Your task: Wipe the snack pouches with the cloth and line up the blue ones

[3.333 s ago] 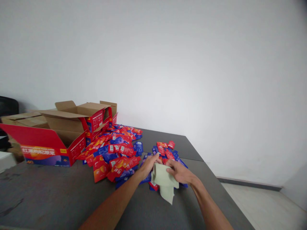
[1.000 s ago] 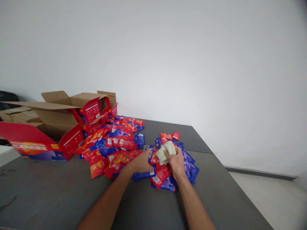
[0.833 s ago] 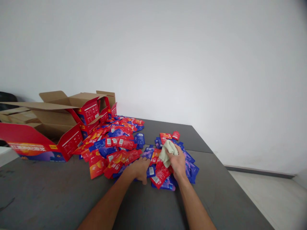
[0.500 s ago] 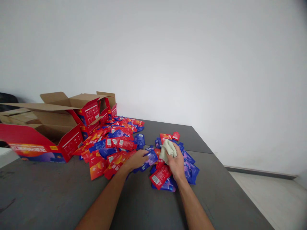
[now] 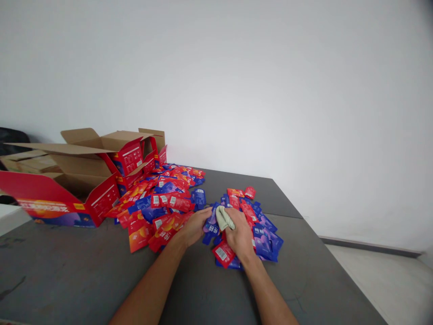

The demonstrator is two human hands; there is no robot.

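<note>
Dark grey bench (image 5: 84, 275): one blue pouch (image 5: 211, 222) was pinched at its edge by the left hand (image 5: 194, 227), seemingly to bare its face to the pale cloth (image 5: 223, 218) bunched in the right hand (image 5: 241, 232); heaped pouches (image 5: 171, 201) lay beside each hand.

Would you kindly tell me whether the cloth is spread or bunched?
Bunched: the cloth is gathered into a small wad in the right hand.
</note>
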